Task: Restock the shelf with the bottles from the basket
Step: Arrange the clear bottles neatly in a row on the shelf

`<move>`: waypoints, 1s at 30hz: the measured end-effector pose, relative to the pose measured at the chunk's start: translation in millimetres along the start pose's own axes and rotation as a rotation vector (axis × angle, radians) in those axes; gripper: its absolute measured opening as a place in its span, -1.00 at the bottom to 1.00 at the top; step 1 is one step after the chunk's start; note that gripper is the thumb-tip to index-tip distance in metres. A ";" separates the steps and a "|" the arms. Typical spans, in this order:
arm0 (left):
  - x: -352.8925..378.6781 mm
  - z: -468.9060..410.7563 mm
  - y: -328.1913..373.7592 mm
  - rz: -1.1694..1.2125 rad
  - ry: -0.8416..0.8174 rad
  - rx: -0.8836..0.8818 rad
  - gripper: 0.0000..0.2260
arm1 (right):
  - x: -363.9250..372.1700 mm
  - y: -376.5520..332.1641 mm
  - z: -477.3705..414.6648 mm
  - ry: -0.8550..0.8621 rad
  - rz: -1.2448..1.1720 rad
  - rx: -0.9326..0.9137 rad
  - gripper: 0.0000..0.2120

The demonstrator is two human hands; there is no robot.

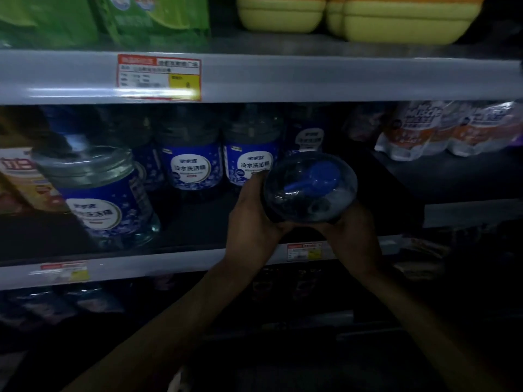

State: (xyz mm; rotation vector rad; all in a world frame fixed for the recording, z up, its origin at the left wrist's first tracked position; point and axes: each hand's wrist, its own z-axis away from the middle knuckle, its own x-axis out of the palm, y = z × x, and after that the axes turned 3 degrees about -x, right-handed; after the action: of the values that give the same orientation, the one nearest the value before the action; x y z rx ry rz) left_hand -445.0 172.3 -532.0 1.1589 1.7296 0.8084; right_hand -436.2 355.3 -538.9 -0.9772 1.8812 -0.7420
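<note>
A clear bottle (310,186) with a blue handle and cap points its top at the camera, over the front of the middle shelf (175,263). My left hand (254,213) grips its left side, the thumb running up along it. My right hand (349,230) holds it from below and the right. Several matching blue-labelled bottles stand on that shelf: one large at the left front (99,199), and two further back (192,162) (250,154). The basket is out of view.
White and orange pouches (441,131) lie on the same shelf at the right. The upper shelf edge (311,80) with a red price tag (159,77) runs just above the bottles. Green packs (113,18) and yellow tubs (368,18) sit on top. A dark lower shelf lies below.
</note>
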 end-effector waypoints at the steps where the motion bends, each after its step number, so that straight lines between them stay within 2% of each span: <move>1: 7.9 -2.6 1.6 -0.001 -0.003 0.012 -0.20 | -5.2 5.2 -2.6 0.019 0.004 0.014 -0.36; 6: 37.9 -23.4 5.3 -0.014 -0.012 0.041 -0.21 | -24.7 13.7 -22.4 0.055 -0.106 0.099 -0.15; 9: 51.1 -34.0 1.1 0.020 -0.023 0.012 -0.22 | -29.8 15.2 -33.8 0.018 -0.187 0.138 -0.10; 18: 66.6 -55.8 -4.9 0.136 -0.045 -0.080 -0.25 | -31.4 25.7 -64.1 -0.026 -0.188 0.215 -0.35; 21: 67.4 -60.6 -9.1 0.146 -0.059 -0.117 -0.27 | -31.0 28.4 -70.7 -0.023 -0.209 0.262 -0.38; 26: 70.3 -54.4 -14.8 0.215 -0.021 -0.243 -0.43 | -31.4 22.3 -68.7 -0.026 -0.233 0.318 -0.42; 30: 70.6 -35.6 -18.1 0.242 -0.027 -0.327 -0.48 | -35.3 20.0 -60.2 0.007 -0.296 0.504 -0.54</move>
State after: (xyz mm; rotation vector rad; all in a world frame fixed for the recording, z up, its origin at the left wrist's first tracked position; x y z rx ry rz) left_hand -496.8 230.3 -554.8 1.1572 1.3854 1.1692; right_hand -485.1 402.3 -512.9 -0.9259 1.4562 -1.3191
